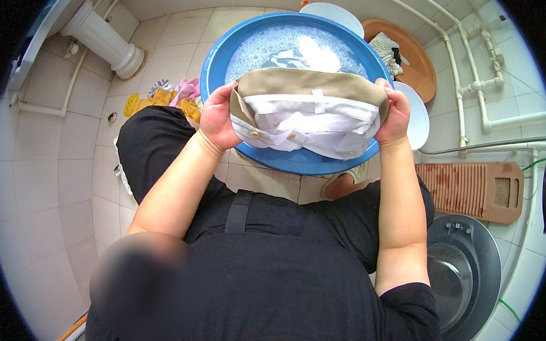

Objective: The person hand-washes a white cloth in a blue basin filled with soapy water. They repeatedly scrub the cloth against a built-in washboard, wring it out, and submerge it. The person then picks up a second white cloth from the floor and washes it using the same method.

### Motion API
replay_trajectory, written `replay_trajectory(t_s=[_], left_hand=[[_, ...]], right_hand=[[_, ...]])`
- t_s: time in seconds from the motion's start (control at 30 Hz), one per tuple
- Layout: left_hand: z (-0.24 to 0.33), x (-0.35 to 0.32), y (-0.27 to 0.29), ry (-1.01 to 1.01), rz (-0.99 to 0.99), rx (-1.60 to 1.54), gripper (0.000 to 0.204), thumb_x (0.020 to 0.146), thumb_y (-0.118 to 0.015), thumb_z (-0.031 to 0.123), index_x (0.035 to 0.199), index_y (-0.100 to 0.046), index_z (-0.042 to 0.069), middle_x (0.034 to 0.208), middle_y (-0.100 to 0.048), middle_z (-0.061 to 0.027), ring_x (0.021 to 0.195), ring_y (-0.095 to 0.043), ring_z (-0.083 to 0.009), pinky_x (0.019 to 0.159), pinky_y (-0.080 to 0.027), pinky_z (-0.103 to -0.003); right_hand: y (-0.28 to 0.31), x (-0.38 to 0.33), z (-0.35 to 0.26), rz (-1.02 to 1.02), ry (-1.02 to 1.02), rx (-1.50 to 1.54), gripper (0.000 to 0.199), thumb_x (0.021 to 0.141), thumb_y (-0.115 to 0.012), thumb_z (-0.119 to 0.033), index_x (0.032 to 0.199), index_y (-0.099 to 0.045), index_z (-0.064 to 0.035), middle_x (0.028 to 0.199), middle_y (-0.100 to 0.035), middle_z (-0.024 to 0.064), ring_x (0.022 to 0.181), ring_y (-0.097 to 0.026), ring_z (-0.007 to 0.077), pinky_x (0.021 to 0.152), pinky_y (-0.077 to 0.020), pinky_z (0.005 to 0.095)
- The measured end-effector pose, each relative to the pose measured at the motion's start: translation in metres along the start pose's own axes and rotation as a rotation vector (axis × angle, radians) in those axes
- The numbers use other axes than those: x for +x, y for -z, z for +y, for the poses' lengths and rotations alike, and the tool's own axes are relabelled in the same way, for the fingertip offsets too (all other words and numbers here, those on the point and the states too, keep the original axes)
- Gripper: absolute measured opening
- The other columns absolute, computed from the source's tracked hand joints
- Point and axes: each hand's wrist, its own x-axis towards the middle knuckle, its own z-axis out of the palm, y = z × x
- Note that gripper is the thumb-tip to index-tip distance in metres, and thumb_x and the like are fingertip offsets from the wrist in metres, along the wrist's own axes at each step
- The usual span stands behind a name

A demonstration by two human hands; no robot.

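Observation:
My left hand [219, 116] and my right hand [394, 113] each grip one end of the waistband of khaki pants [310, 82]. Stretched wide between them, the waistband shows its white lining, and small metal buttons sit near my left hand. The legs of the pants are not visible. Both hands are closed on the cloth, over the near part of a large blue basin [215, 64]. Foamy water [254, 48] fills the basin, with a bright glare on its surface.
Yellow and pink clothes [163, 97] lie left of the basin. A brown basin [422, 85] with striped cloth and white basins [417, 113] stand to the right. Nearer are a brown washboard [452, 189] and a black tub [491, 271]. White pipes [462, 87] line the right wall.

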Motion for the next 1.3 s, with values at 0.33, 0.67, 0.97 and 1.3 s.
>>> replay_trajectory(t_s=[0.33, 0.67, 0.97, 1.3], left_hand=[[-0.031, 0.027, -0.018, -0.345, -0.073, 1.821, 0.054, 0.072, -0.068, 0.03, 0.116, -0.049, 0.004, 0.112, -0.053, -0.0147, 0.107, -0.05, -0.0263, 0.087, -0.041, -0.034], [-0.025, 0.03, -0.023, -0.105, 0.237, 0.522, 0.022, 0.088, -0.05, 0.021, 0.098, -0.055, 0.001, 0.091, -0.06, -0.0113, 0.08, -0.06, -0.0186, 0.072, -0.049, -0.031], [-0.032, 0.023, -0.021, -0.003, 0.262, 0.313, 0.038, 0.091, -0.042, 0.027, 0.111, -0.049, -0.004, 0.108, -0.057, -0.0184, 0.096, -0.058, -0.0262, 0.085, -0.046, -0.037], [-0.031, 0.018, -0.026, 0.018, 0.202, 0.349, 0.041, 0.092, -0.038, 0.03, 0.113, -0.048, -0.004, 0.11, -0.056, -0.0182, 0.099, -0.057, -0.0268, 0.087, -0.045, -0.038]], right_hand=[[-0.035, -0.001, 0.028, -0.048, -0.316, -0.584, 0.012, 0.084, -0.054, -0.019, 0.085, -0.057, -0.0073, 0.073, -0.053, -0.0037, 0.068, -0.048, 0.0042, 0.061, -0.0376, 0.0199], [-0.033, 0.0, 0.005, -0.007, -0.369, -1.019, 0.024, 0.073, -0.07, -0.019, 0.091, -0.061, -0.0053, 0.082, -0.058, -0.0023, 0.077, -0.051, 0.0063, 0.071, -0.0412, 0.0209], [-0.036, -0.004, 0.004, -0.032, -0.206, -0.48, 0.027, 0.082, -0.06, -0.018, 0.105, -0.056, -0.0044, 0.095, -0.061, 0.003, 0.086, -0.057, 0.0103, 0.077, -0.0445, 0.0239], [-0.028, -0.007, 0.001, 0.032, -0.226, -0.423, 0.02, 0.088, -0.051, -0.016, 0.102, -0.056, -0.0025, 0.091, -0.062, 0.0043, 0.079, -0.058, 0.0096, 0.073, -0.0462, 0.0231]])
